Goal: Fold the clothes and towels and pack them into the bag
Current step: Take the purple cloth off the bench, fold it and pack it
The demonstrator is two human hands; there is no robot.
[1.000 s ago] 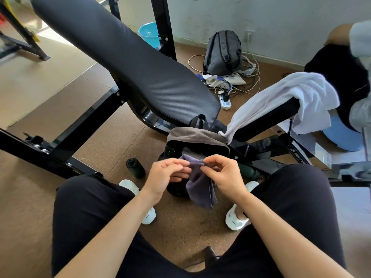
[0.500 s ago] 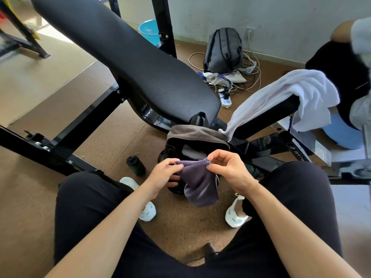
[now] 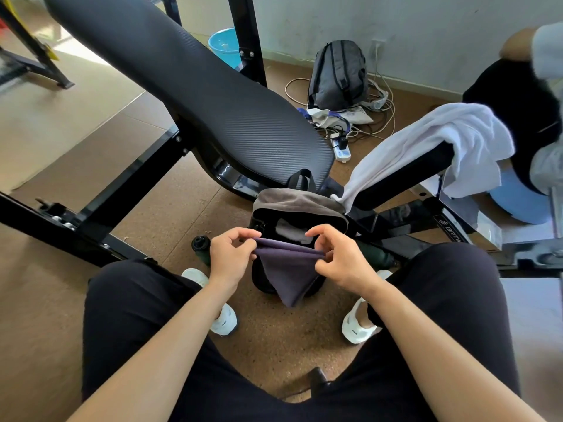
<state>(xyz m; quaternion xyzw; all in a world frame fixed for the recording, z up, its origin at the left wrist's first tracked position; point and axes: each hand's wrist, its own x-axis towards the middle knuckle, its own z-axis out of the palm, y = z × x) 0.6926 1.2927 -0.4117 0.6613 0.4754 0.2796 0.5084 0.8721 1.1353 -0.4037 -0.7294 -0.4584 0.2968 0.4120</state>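
Bright daylight comes from beyond the far left end of the bench (image 3: 195, 95), where a sunlit patch of floor (image 3: 79, 56) washes out. Its pad shows a dull sheen, and shadows under it are faint. The white towel (image 3: 441, 138) right of it nearly clips. The left hand (image 3: 231, 257), right hand (image 3: 341, 263) and purple cloth (image 3: 289, 269) in front of it are sharp. The frame bars (image 3: 137, 184) bow toward the picture's edges.

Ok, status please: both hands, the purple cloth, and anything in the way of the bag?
Both pinching: left hand and right hand hold purple cloth by its top edge, stretched, by the open bag. Grey item inside. Bag mouth unblocked.
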